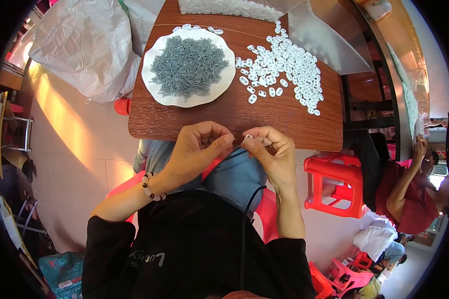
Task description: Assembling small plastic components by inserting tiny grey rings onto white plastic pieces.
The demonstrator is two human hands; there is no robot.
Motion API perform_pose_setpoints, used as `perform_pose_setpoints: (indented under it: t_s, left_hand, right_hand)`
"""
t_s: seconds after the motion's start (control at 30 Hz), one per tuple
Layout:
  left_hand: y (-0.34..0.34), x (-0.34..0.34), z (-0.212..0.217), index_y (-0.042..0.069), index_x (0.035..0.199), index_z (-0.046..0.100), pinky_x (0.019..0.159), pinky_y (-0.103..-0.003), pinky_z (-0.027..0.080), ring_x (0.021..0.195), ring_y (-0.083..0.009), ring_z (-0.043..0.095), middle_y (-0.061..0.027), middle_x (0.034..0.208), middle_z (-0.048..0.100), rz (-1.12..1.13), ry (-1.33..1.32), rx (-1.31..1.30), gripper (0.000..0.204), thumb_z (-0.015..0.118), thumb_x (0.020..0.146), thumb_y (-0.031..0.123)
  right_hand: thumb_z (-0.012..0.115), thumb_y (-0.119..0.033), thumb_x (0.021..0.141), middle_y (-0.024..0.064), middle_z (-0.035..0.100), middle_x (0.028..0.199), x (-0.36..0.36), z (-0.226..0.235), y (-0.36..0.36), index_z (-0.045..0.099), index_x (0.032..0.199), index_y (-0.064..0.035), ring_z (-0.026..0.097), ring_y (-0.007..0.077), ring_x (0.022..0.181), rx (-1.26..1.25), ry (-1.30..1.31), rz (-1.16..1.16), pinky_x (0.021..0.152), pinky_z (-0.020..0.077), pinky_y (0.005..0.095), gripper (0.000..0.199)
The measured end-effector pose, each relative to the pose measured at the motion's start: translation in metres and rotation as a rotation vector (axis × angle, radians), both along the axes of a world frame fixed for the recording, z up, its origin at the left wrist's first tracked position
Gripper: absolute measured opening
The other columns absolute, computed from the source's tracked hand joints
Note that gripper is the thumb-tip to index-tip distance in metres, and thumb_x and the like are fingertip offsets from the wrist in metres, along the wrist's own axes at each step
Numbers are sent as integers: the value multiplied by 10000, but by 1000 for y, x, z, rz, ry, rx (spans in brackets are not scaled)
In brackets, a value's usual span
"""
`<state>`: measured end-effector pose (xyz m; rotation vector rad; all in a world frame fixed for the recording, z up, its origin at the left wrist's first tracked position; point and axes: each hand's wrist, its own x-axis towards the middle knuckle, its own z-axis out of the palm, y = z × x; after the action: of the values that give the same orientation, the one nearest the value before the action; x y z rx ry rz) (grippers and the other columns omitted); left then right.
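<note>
Both hands meet over my lap at the near edge of the brown table (159, 119). Between thumb and fingertips, my right hand (274, 154) pinches a small white oval piece (248, 136). Close beside it, my left hand (199, 152) is closed in a pinch; whatever lies at its fingertips is too small to name. Beyond my left hand stands a white wavy-rimmed plate (227, 82), heaped with small grey rod-like pieces (188, 65). Many white oval pieces with dark holes (297, 65) lie spread on the table to the right of the plate.
A clear-walled bin (324, 40) of white pieces stands at the table's far side. Large white sacks (85, 45) sit at far left. To the right are a red stool (334, 187) and a person in a dark red top (409, 199). A teal bag (62, 274) lies lower left.
</note>
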<state>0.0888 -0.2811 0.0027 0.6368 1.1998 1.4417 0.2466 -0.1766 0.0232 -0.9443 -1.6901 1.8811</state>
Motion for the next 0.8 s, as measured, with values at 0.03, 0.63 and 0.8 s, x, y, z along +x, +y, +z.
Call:
perform_pose_setpoints:
  t_s: [0.03, 0.63, 0.8]
  left_hand:
    - [0, 0, 0, -21, 948, 609, 714, -245, 519, 761, -113, 627, -61, 826, 644, -3, -4, 4, 171, 621, 905, 144]
    - [0, -3, -6, -31, 938, 617, 691, -207, 481, 757, -61, 579, -36, 838, 642, -23, -17, 17, 170, 627, 901, 135]
    - [0, -4, -4, -27, 930, 613, 724, -230, 501, 784, -78, 595, -48, 846, 643, -42, -4, 16, 164, 620, 905, 135]
  right_hand:
    - [688, -96, 842, 49, 680, 812, 0, 0, 1, 659, 1030, 21, 598, 68, 707, 21, -5, 7, 623, 446, 193, 224]
    - [658, -83, 838, -3, 605, 648, -3, -1, -4, 645, 808, -23, 508, 32, 578, -90, -28, 16, 532, 372, 182, 68]
    - [663, -99, 835, -6, 597, 643, -1, 1, -4, 638, 795, -23, 496, 27, 574, -20, -46, 25, 529, 358, 181, 89]
